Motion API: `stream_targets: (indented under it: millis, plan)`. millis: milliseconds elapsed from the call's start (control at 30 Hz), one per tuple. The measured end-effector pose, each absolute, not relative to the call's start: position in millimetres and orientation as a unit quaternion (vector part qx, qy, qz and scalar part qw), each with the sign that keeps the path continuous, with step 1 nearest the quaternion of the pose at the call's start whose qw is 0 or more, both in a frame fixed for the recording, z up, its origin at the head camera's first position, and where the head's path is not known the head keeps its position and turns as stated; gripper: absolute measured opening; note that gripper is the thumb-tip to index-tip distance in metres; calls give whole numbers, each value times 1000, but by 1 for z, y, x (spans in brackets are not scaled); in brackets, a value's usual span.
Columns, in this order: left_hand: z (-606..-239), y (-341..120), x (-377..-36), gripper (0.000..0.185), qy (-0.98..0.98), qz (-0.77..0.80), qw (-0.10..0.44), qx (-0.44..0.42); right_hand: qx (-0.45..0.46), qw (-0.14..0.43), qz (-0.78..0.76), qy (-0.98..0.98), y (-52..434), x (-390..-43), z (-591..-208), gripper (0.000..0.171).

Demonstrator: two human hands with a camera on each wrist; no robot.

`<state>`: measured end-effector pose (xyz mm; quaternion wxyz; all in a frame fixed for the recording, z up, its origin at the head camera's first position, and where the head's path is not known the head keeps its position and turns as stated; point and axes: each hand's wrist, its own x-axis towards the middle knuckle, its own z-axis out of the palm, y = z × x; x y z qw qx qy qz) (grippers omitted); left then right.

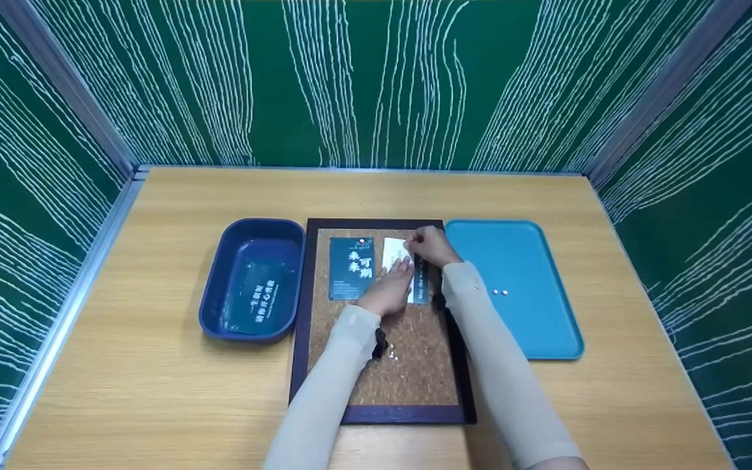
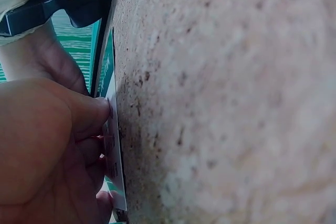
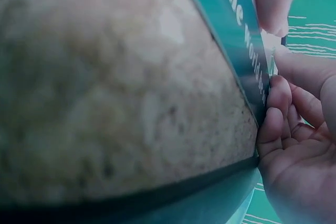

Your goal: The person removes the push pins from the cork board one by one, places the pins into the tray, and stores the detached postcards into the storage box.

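Observation:
A white and green card lies on the cork board, right of a dark green card with white characters. My left hand presses the white part of the card flat with extended fingers; in the left wrist view its fingertips rest along the card. At the card's top edge, my right hand pinches a small pin between thumb and index finger, mostly hidden by them. Its other fingers curl beside the card's edge. A small pinkish pin sits at the top of the dark green card.
Left of the board stands a blue basin with more green cards inside. A turquoise tray lies to the right, carrying small pins. Several small clear bits lie on the lower cork. Green walls enclose the table.

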<state>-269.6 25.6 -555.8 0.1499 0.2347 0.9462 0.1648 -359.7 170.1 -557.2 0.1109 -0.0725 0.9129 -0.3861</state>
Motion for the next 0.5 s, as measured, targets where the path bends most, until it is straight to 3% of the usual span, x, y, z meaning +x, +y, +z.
stream_targets:
  millis: [267,500]
  plan:
    - [-559,27,-272,54,946,154,163,232,-99,92,-357,924,169,-360,-557,19]
    - [-560,28,-273,53,949,146,159,230,-86,124,-344,927,168,-361,-555,17]
